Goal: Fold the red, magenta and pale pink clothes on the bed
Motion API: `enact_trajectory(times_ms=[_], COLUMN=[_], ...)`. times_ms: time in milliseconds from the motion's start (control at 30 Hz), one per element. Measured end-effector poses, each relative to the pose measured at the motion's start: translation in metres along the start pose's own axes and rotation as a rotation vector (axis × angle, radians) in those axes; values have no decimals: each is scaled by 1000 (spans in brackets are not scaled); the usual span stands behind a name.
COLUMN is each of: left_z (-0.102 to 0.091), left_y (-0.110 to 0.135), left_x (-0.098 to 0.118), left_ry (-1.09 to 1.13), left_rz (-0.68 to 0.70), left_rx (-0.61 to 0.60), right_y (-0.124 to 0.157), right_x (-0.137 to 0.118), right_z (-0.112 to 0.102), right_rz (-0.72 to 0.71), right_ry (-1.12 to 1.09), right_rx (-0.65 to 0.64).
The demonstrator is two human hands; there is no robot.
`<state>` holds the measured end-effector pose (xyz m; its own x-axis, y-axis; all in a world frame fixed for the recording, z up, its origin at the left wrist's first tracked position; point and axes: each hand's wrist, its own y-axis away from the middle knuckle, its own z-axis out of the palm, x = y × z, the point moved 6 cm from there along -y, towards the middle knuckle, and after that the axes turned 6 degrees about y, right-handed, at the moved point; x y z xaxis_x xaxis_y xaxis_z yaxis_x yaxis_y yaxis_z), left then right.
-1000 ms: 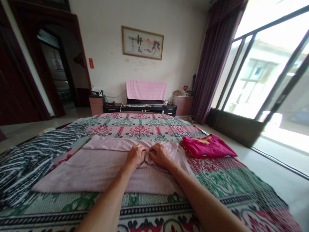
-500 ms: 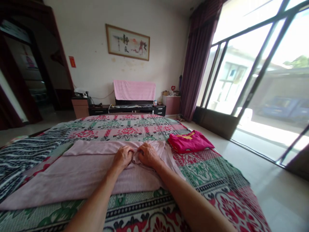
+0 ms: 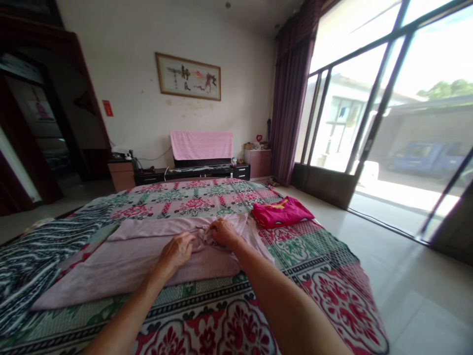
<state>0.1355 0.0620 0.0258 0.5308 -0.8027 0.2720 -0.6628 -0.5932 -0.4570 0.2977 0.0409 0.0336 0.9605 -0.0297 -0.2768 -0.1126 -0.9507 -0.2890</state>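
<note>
A pale pink garment (image 3: 121,268) lies spread across the patterned bedspread (image 3: 207,335), its far edge turned over in a long strip. Near its middle the cloth is bunched into creases. My left hand (image 3: 179,249) rests on the garment with curled fingers pinching the cloth left of the bunch. Just to the right, my right hand (image 3: 223,232) has its fingers closed on the gathered fabric. Both fingertips are partly hidden by the folds.
A folded magenta garment (image 3: 283,212) lies right of the pink one. At the left is a black-and-white striped cloth (image 3: 33,266). Beyond the bed stands a low cabinet (image 3: 240,171) with a pink towel (image 3: 201,145) above it. Glass doors (image 3: 369,128) are on the right.
My left hand has moved left and slightly nearer me, away from my right hand, which stays on the bunched cloth. The garment's left end has drawn in to the right. The view has shifted slightly.
</note>
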Motion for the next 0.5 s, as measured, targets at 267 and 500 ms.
enact_trajectory(times_ms=[267, 500], left_z=[5, 4], left_y=[27, 26], left_x=[-13, -18], left_ry=[-37, 3], left_rz=[-52, -43], left_rx=[31, 108], right_y=[32, 48], right_x=[-21, -31], right_z=[4, 9], right_rz=[50, 41], right_ry=[43, 97], right_rx=[59, 89])
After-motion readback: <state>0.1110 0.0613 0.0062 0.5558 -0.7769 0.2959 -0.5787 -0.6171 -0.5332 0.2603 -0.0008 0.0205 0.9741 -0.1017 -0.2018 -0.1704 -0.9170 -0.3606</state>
